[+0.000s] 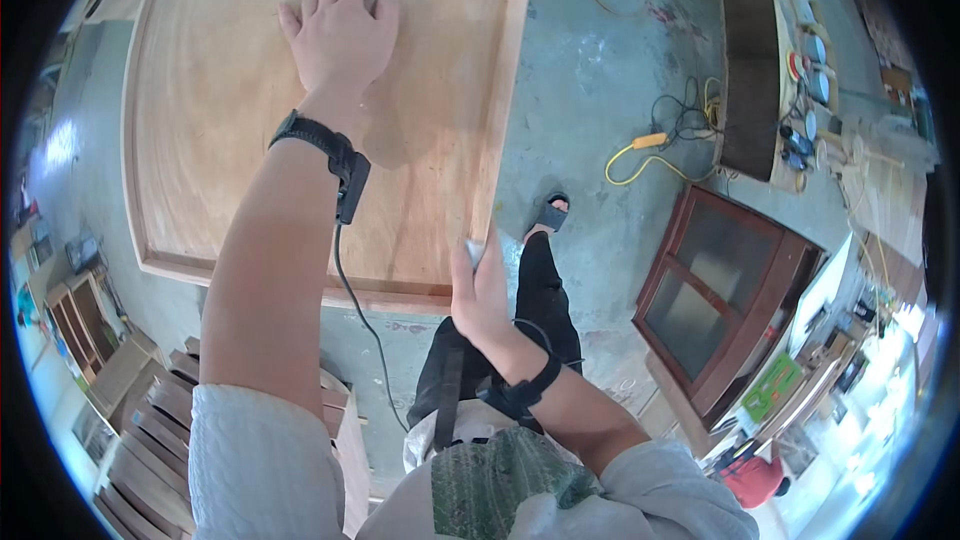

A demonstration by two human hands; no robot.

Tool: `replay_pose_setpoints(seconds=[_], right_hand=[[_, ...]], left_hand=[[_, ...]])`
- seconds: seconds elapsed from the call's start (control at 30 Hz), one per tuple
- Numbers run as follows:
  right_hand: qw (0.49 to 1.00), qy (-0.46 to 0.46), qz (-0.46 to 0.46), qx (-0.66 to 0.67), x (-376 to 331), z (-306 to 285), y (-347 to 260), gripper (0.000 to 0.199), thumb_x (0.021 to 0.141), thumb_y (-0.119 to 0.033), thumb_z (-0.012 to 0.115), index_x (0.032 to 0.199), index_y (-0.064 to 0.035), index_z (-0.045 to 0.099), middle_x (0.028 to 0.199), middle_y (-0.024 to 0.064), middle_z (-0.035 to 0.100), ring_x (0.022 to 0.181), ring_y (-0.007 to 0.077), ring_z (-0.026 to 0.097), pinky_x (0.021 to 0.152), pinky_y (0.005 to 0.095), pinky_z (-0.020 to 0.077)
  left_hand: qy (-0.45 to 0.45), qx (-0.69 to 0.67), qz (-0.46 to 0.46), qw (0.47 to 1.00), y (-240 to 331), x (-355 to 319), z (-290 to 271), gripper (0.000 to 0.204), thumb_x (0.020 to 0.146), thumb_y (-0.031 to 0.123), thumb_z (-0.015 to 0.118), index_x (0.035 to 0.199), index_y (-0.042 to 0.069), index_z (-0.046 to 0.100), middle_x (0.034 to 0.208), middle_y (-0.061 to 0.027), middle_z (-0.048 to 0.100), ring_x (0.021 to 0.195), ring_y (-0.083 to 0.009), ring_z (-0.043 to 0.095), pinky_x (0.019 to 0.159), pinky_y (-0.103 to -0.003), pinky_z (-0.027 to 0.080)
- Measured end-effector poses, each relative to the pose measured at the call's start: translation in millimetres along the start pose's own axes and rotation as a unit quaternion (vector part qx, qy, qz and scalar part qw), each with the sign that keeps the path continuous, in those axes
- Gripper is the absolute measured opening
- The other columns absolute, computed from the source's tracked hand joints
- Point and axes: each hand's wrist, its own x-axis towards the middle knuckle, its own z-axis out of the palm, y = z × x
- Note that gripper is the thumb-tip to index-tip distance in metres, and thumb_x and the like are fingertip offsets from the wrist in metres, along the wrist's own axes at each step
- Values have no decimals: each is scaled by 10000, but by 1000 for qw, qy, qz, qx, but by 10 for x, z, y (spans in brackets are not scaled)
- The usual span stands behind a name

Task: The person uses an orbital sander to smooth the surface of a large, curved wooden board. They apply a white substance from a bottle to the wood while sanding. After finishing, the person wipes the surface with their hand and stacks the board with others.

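Note:
A wide, shallow wooden panel (250, 160) with a raised rim lies in front of me. My left hand (343, 35) rests palm down on its flat inner face, fingers spread, holding nothing. At the near right corner, my right hand (482, 290) is against the rim (488, 175). Its fingers close around a small whitish-grey piece (474, 252) at the rim; its kind is not clear, and most of it is hidden by the fingers. A black strap with a small device (348, 180) is on my left wrist, and a black band (530, 390) is on my right.
Right of the panel stands a dark-framed glazed cabinet (705, 290). Beyond it are a yellow cable with an orange connector (650, 141) on the floor and a bench with tools (800, 70). Stacked curved wooden pieces (150, 460) lie at the lower left. A person in red (752, 480) is at the lower right.

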Motion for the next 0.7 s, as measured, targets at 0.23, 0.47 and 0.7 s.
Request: replay_pose_setpoints(seconds=[0.23,0.47,0.7], right_hand=[[996,41,-54,-54,-687,115,216,658,1132,-234,469,1627,150,267,1597,366,422,1483,508,437,1252,533,326],[995,44,-36,-83,517,-34,3,646,1142,-325,444,1597,126,362,1534,382,502,1440,522,490,1231,549,367],[978,110,49,-173,1424,-176,-653,553,1143,-312,465,1520,93,475,1378,400,621,1350,550,566,1141,562,450]], left_hand=[[-18,0,0,1000,-17,-35,-49,679,1094,564,466,1662,193,448,1760,-30,385,1652,-257,275,1339,-585,152],[-33,30,7,999,7,0,-30,721,1080,592,480,1666,172,445,1766,-47,373,1655,-266,265,1339,-582,137],[-56,43,3,998,-3,142,-59,728,1091,581,493,1675,153,427,1776,-58,349,1655,-271,264,1341,-565,154]])
